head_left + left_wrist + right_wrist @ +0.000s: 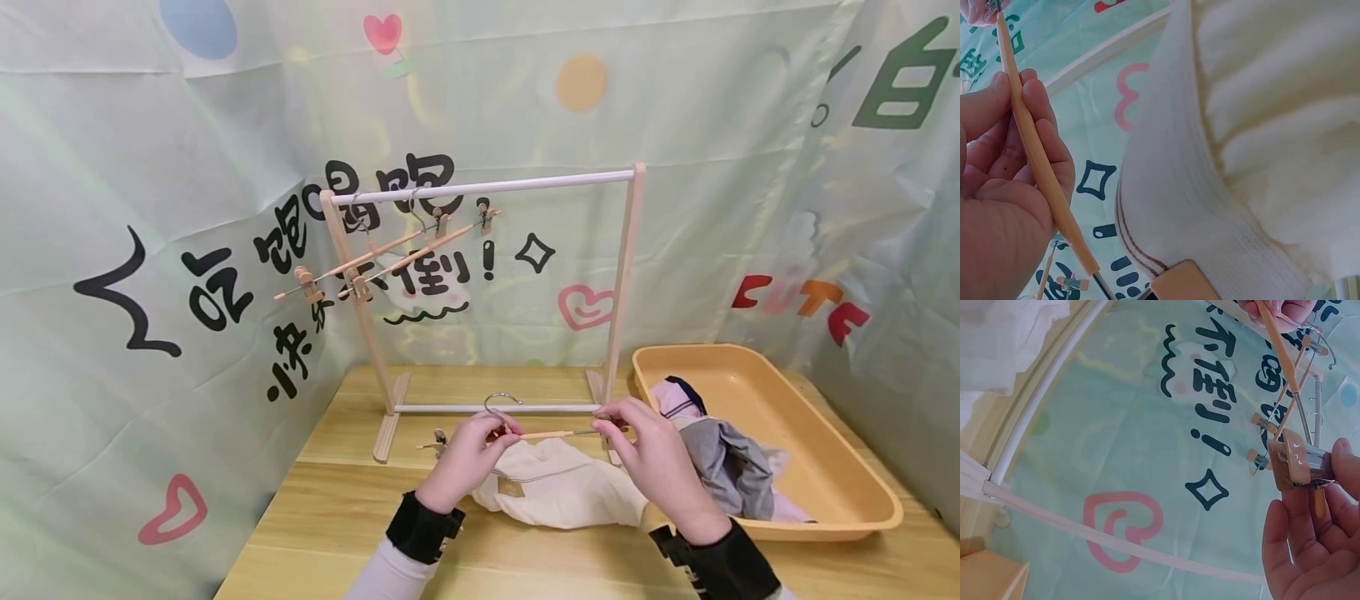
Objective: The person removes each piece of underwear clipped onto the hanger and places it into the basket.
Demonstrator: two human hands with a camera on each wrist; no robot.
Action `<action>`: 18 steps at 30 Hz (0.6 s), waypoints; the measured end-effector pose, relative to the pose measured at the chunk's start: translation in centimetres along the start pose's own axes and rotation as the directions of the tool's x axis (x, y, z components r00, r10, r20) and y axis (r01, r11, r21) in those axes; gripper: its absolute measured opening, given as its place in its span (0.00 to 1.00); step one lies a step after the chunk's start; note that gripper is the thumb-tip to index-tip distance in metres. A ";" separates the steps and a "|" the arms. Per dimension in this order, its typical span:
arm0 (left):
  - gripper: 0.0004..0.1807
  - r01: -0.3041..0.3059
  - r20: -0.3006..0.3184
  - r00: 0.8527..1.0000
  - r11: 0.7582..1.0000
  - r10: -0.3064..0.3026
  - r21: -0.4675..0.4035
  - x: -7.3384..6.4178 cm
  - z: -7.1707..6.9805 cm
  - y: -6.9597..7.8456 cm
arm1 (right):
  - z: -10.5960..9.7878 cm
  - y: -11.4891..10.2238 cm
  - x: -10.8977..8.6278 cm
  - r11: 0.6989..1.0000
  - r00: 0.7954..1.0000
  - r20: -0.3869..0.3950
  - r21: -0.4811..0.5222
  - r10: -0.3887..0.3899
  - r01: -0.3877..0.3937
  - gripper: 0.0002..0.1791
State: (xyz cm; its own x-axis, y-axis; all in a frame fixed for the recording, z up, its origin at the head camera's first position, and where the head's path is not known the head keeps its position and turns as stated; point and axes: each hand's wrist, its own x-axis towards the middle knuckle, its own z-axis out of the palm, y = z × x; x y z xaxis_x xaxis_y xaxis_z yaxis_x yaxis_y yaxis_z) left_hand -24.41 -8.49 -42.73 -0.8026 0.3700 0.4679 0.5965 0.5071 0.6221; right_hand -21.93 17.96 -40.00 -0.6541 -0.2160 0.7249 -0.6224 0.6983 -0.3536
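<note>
A wooden clip hanger (546, 435) with a metal hook is held level over a cream garment (562, 492) on the table. My left hand (472, 454) grips the wooden bar near its middle, thumb on one side and fingers curled behind. With thumb and fingers, my right hand (648, 437) pinches the clip (1297, 462) at the hanger's right end; nothing shows between that clip's jaws. At the left end sits another clip (439, 442). The garment has a wide ribbed waistband (1166, 156) with thin brown stripes, and a tan patch (511, 486) beside them.
Behind my hands stands a rack with a white top rail (525, 183); two clip hangers (420, 254) hang at its left. To the right, an orange tray (810, 417) contains grey cloth (723, 467) and pink cloth (675, 396). A printed curtain surrounds the table.
</note>
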 end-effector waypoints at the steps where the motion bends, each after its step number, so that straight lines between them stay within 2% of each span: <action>1: 0.06 0.001 0.001 1.000 1.000 -0.001 0.000 0.0 0.0 0.0 | 0.0 0.0 0.0 1.000 1.000 0.000 0.000 0.000 0.000 0.07; 18: 0.05 0.004 -0.002 1.000 1.000 -0.004 0.012 0.0 -0.1 0.2 | 0.0 -0.1 0.0 1.000 1.000 0.025 -0.004 0.019 -0.019 0.06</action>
State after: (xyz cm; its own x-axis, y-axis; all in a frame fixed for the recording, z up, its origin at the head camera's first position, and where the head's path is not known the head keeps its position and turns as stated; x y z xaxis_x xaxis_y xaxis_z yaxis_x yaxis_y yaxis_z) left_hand -24.31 -8.45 -42.59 -0.8048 0.3665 0.4668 0.5933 0.5175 0.6166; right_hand -21.87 17.88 -39.98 -0.6763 -0.2202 0.7029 -0.6085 0.7049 -0.3646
